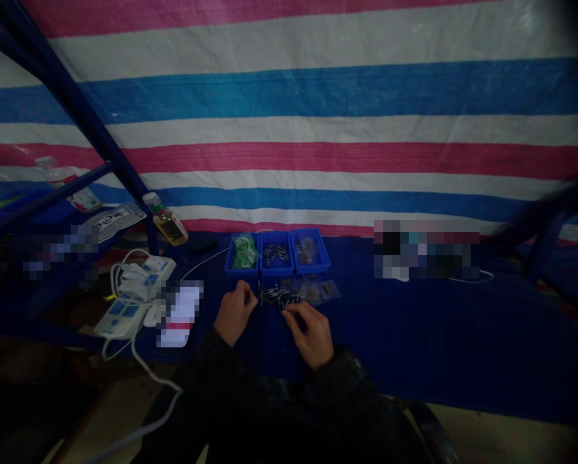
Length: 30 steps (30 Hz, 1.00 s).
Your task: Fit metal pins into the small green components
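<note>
My left hand (pixel 235 314) is at the left of a loose pile of thin metal pins (pixel 271 295), its fingers curled together; anything between them is hidden. From the right, my right hand (pixel 312 334) reaches the near edge of the pile with thumb and forefinger pinched. What that pinch holds is too small to make out. Behind the pile stand three blue bins side by side. The left bin (pixel 229 267) holds green-and-white packets, the middle bin (pixel 278 272) similar dark pins, and the right bin (pixel 324 250) clear bags. More clear plastic bags (pixel 320 291) with small brownish parts lie right of the pile.
Left on the blue table (pixel 414 335) are a phone (pixel 182 312), a white power strip (pixel 124 312) with plugs and cables, and a bottle (pixel 169 222). Blurred-out items (pixel 426 251) stand at the back right. A blue metal post (pixel 83 109) rises at left before a striped sheet (pixel 317 96).
</note>
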### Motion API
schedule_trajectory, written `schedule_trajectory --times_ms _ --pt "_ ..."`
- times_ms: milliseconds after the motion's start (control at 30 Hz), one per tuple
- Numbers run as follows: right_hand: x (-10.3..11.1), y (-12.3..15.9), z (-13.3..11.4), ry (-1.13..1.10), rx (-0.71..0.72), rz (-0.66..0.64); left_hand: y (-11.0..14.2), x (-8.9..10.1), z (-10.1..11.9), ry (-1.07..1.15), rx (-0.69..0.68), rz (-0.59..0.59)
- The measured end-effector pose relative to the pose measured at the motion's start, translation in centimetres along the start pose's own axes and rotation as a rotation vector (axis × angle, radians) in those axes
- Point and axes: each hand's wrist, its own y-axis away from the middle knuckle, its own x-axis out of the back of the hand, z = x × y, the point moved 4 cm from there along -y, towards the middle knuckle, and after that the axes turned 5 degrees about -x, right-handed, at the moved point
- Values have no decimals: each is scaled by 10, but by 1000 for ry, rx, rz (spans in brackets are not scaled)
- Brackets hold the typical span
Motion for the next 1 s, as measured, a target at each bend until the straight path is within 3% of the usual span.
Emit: schedule_trajectory --times_ms 167,333,667,1000 --pt "-4 1 0 9 52 -12 19 -23 20 528 -32 58" --pt "-6 1 5 6 38 -9 27 -35 32 771 -22 41" --pt "-4 1 5 -67 18 -1 31 -42 27 894 -33 56" --pt "-1 1 3 -110 43 47 30 -37 32 811 -86 31"
